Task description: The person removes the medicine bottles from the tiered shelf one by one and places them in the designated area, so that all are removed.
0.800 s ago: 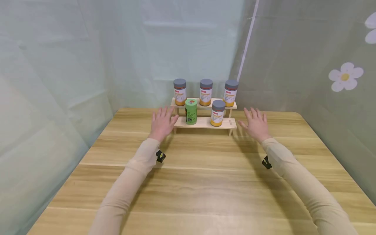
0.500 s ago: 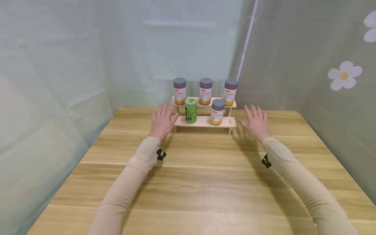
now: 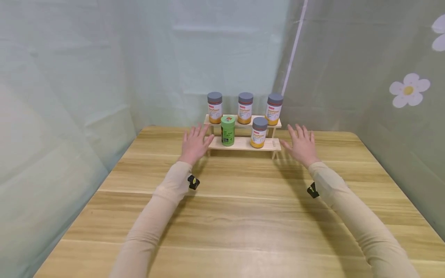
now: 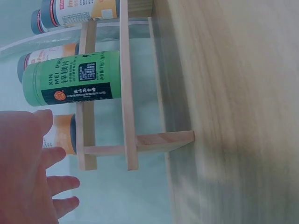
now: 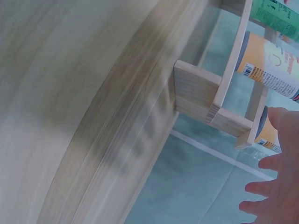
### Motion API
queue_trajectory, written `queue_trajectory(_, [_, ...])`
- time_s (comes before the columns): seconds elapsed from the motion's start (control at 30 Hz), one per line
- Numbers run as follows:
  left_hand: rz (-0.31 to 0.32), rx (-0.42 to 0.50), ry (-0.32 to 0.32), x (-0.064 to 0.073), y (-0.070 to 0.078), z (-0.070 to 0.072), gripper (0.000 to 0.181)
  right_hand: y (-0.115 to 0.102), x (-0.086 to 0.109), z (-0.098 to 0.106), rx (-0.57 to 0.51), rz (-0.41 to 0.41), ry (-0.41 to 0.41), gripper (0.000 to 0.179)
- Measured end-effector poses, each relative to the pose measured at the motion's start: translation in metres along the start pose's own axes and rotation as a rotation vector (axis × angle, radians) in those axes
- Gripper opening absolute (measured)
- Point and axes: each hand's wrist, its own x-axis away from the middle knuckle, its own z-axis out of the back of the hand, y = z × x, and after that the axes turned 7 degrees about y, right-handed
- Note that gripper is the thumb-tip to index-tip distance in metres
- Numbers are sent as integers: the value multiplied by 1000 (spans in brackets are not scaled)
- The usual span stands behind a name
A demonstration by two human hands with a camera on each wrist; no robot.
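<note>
My left hand point(image 3: 194, 146) is held with fingers spread at the left end of a two-step wooden rack point(image 3: 240, 144), holding nothing. Past the rack's right end, my right hand point(image 3: 301, 146) is spread the same way, also holding nothing. On the lower step stand a green bottle point(image 3: 228, 132), nearer the left hand, and a grey-lidded bottle point(image 3: 259, 133) with a white and orange label. Three more grey-lidded bottles line the upper step: left point(image 3: 215, 109), middle point(image 3: 245, 109) and right point(image 3: 274, 110). In the left wrist view the thumb overlaps the space beside the green bottle point(image 4: 74, 77).
The rack stands near the far edge of a wood-grain table point(image 3: 240, 216). Pale cloth point(image 3: 229, 50) hangs behind the table, and grey cloth with a white flower point(image 3: 409, 90) hangs at the right. A black strap piece point(image 3: 193, 182) sits at the left wrist.
The view shifts slightly, so the rack and bottles appear a little further right. Both hands stay spread at the rack's ends, and the bottles keep their places.
</note>
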Motion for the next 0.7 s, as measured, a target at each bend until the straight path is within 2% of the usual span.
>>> queue_trajectory(0.2, [-10,10,14,-2,-4,-6,63,-1,-1,0,-10,2,20,71])
queue_trajectory(0.33, [20,52,29,-3,-6,-9,64,-1,-4,3,-26,-19,22,70])
queue_trajectory(0.5, [94,189,51,-6,-9,-18,67,-2,-7,2,-65,-41,41,63])
queue_trajectory(0.7, [162,376,-17,-7,-7,-33,70,-8,-7,-8,-131,-55,57,61])
